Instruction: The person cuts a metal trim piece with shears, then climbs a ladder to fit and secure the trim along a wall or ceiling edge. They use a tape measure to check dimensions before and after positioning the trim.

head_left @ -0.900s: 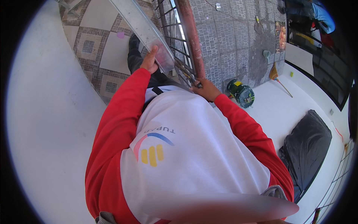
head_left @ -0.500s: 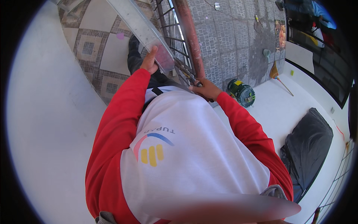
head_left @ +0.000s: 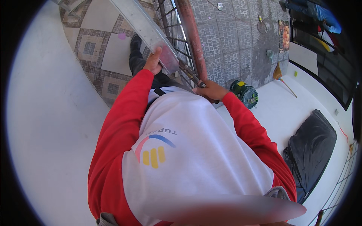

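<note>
My left hand (head_left: 153,61) is wrapped round the near end of a long, light grey metal channel (head_left: 141,27), its thumb lying on top. The channel slants away to the upper left, over my leg. Just right of its end, my right hand (head_left: 212,91) is closed round a hand tool (head_left: 194,77) with a dark handle and a narrow metal front part. That front part points up and left, close to the channel's end. Whether the two touch I cannot tell, and my fingers hide much of the handle.
A rusty red pipe (head_left: 191,35) and dark metal bars stand just beyond my hands. To the right are a dark green bucket (head_left: 245,94), a broom (head_left: 281,77), a light green cup-shaped item (head_left: 270,54) and a black plastic sheet (head_left: 313,147). Patterned tiles (head_left: 113,52) lie at left.
My left hand and the channel's end have shifted slightly right. My right hand has moved a little right, and more of the tool's front part shows.
</note>
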A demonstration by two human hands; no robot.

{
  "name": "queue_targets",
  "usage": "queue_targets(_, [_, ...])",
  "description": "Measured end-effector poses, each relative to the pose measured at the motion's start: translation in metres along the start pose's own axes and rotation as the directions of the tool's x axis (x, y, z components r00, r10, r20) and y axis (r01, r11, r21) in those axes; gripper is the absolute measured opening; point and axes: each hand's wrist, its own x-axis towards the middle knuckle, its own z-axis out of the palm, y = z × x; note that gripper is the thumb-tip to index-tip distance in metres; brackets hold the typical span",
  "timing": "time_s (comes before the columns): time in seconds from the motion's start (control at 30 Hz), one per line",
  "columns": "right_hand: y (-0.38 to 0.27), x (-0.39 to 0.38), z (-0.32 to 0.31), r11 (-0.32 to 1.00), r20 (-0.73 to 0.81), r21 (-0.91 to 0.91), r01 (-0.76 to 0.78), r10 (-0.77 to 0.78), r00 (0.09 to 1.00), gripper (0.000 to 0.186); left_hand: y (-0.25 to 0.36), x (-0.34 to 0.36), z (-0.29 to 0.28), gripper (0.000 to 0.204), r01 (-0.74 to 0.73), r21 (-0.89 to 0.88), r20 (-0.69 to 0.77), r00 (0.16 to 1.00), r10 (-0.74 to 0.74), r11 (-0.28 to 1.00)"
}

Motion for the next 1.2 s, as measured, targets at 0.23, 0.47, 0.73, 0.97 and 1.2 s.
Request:
queue_targets(0.23, [0.01, 0.006, -0.001, 0.999, 0.042, 0.016, -0.048, 0.047, 0.998, 0.07, 0.003, -0.003, 0.003, 0.07, -0.003, 0.001, -0.013, 1.0, 0.003, 1.0])
queue_targets(0.47, [0.026, 0.01, 0.014, 0.988, -0.12, -0.135, 0.074, -0.091, 0.989, 0.065, 0.003, -0.002, 0.002, 0.073, 0.001, 0.016, -0.007, 1.0, -0.001, 1.0])
queue_targets(0.73, [0.024, 0.01, 0.02, 0.982, -0.209, -0.154, 0.112, -0.144, 0.967, 0.056, 0.003, -0.001, -0.001, 0.075, 0.021, -0.005, -0.009, 1.0, -0.021, 1.0])
queue_targets(0.97, [0.036, 0.017, 0.03, 0.968, -0.282, -0.148, 0.202, -0.237, 0.93, 0.045, 0.004, -0.001, -0.001, 0.069, 0.024, -0.015, -0.033, 0.999, -0.024, 1.0])
queue_targets(1.2, [0.021, 0.01, 0.013, 0.94, -0.22, -0.281, 0.194, -0.26, 0.94, 0.044, 0.007, 0.0, -0.006, 0.074, 0.004, 0.041, -0.028, 1.0, -0.003, 0.999])
